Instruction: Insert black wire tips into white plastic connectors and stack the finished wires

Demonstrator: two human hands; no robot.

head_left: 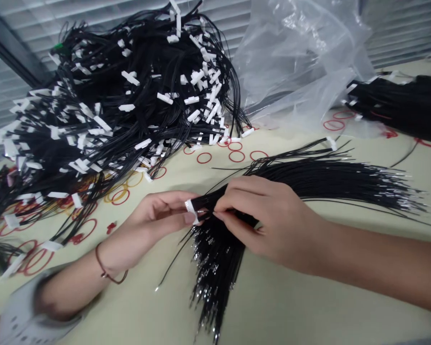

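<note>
My left hand [158, 223] holds a white connector [191, 211] between thumb and fingers, with black wires running from it to the right. Close beside it, my right hand [269, 215] pinches at the wires just right of the connector; its fingertips are pressed together, and what lies between them is too small to make out. Under and behind my right hand lies a thick bundle of black wires [337, 179] with bare metal tips fanned at the right. Another part of the black wires [215, 268] hangs toward the front, metal tips downward.
A large heap of black wires with white connectors [143, 81] fills the back left. Red and yellow rubber bands [204, 157] lie scattered on the pale table [290, 306]. A clear plastic bag [301, 52] stands at the back, with another dark wire bundle [409, 105] at the right.
</note>
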